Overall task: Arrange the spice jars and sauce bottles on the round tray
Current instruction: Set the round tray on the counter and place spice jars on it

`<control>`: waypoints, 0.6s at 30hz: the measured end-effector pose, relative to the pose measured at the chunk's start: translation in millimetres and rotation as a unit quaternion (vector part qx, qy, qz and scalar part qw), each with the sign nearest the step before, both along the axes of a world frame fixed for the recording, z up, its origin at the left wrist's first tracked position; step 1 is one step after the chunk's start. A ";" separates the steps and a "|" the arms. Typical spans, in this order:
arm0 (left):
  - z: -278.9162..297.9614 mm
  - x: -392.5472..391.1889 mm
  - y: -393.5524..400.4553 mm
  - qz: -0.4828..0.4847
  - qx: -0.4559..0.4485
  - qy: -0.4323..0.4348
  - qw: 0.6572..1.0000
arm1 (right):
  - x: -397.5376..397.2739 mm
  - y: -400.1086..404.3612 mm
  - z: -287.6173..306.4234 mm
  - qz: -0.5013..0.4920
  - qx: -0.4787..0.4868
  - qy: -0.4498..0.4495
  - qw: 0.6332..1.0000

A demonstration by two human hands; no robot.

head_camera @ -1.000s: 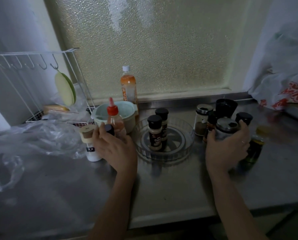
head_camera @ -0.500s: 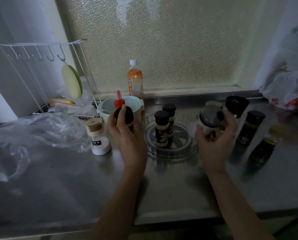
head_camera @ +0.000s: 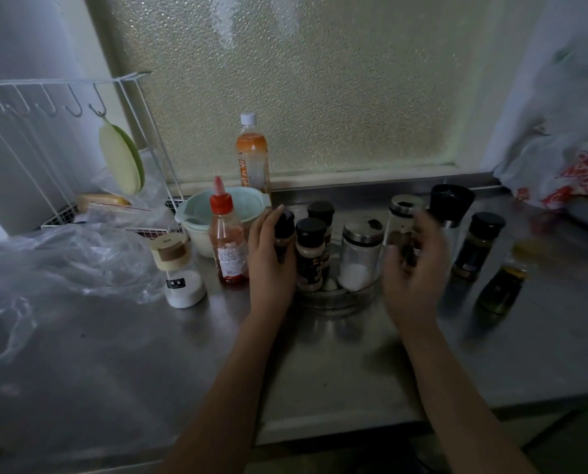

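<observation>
A clear round tray (head_camera: 337, 301) sits on the steel counter, between my hands. On it stand two black-capped spice jars (head_camera: 311, 254) and a steel-lidded glass jar of white powder (head_camera: 359, 258). My left hand (head_camera: 272, 268) is wrapped around a small black-capped jar (head_camera: 284, 227) at the tray's left edge. My right hand (head_camera: 414, 268) is blurred with its fingers apart, just right of the tray and in front of a tall steel-lidded glass jar (head_camera: 405, 210). A red-capped sauce bottle (head_camera: 227, 248) and a beige-lidded salt shaker (head_camera: 179, 271) stand to the left.
Right of the tray stand a black-lidded container (head_camera: 451, 203), a dark spice jar (head_camera: 478, 244) and an oil bottle (head_camera: 501, 285). Behind are a mint bowl (head_camera: 200, 213) and an orange bottle (head_camera: 253, 159). A clear plastic bag (head_camera: 63, 261) and wire rack (head_camera: 63, 131) fill the left.
My right hand carried the white-powder jar onto the tray, let it go and moved right. My left hand brought the small black-capped jar from beside the sauce bottle to the tray's left edge.
</observation>
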State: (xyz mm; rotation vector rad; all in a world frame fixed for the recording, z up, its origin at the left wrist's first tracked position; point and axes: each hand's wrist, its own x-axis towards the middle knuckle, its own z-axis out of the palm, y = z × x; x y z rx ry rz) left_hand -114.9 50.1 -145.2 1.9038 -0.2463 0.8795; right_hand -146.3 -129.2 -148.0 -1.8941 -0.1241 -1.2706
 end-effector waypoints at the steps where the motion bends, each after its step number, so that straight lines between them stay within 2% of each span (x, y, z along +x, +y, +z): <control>1: -1.3 0.0 0.6 -0.013 0.000 0.007 1.000 | -2.5 -10.9 0.4 -0.088 0.001 -0.046 0.995; 3: -3.5 0.7 1.5 -0.044 -0.011 0.022 0.999 | -6.4 -35.2 -0.4 -0.254 0.057 -0.056 0.964; 5: -5.8 1.3 1.4 -0.062 -0.026 0.039 0.997 | -4.3 -51.6 -4.3 -0.336 0.156 0.049 0.927; 8: -5.5 0.8 0.4 -0.067 -0.040 0.054 0.996 | 4.5 -56.0 -9.3 -0.347 0.232 0.173 0.892; 10: -4.9 -2.2 0.3 -0.078 -0.039 0.052 0.995 | 7.7 -55.1 -10.2 -0.337 0.234 0.193 0.891; 12: -3.5 -8.4 2.8 -0.067 -0.017 0.032 0.997 | 5.8 -54.3 -10.6 -0.331 0.226 0.162 0.902; 13: -2.7 -12.3 6.0 -0.032 0.000 0.005 0.999 | 2.9 -51.6 -9.0 -0.311 0.223 0.120 0.916; 15: -1.6 -20.6 15.1 0.104 0.038 -0.081 0.990 | -3.2 -42.6 -1.7 -0.228 0.226 0.020 0.947; 17: -4.1 -23.3 26.3 0.270 0.049 -0.163 0.948 | -7.2 -29.1 4.6 -0.128 0.214 -0.035 0.968; 18: -5.6 -22.0 32.3 0.337 0.040 -0.173 0.924 | -7.0 -21.4 6.4 -0.085 0.202 -0.039 0.975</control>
